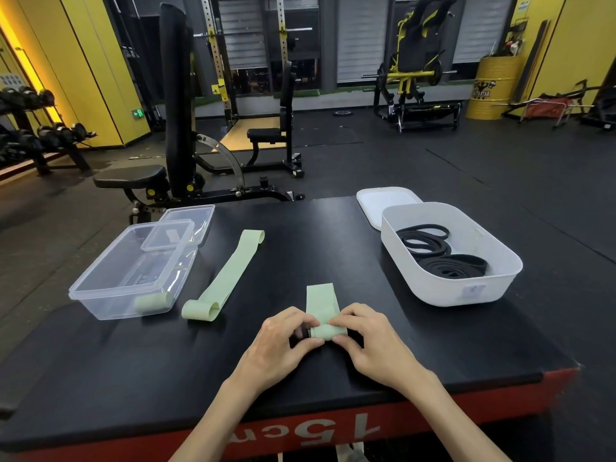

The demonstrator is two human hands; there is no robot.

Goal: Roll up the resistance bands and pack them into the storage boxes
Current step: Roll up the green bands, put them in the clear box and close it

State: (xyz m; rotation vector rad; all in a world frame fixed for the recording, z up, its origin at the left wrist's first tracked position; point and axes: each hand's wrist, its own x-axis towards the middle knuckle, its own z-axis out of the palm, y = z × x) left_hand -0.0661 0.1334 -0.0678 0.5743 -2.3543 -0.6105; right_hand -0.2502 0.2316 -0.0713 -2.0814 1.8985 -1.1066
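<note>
Where the hands meet: the left hand (283,338) and the right hand (370,338) both pinch the rolled end of a light green resistance band (322,306), fingers curled over the roll and thumbs against its near side.
Band in hand: the roll lies on the platform (333,235) close to the middle of its near edge. The unrolled part lies flat and runs straight away from the hands.
Second green band (230,275): a flat loop to the left, well apart from the hands. It lies slantwise, its near end curled over just beside the clear box.
Clear box (100,290): by the platform's left edge, with one rolled green band (151,302) inside against its near right corner.
Clear lid (200,215): at the far left corner, behind the clear box. A second clear piece rests on that box's far rim; whether it is a lid or a tray I cannot tell.
White box (500,278): by the right edge, holding coiled black bands (443,261).
White lid (373,201): flat behind the white box, partly hidden by it.
Platform side: red, marked "15cm".
Beyond: a weight bench (173,128) stands on the gym floor.
</note>
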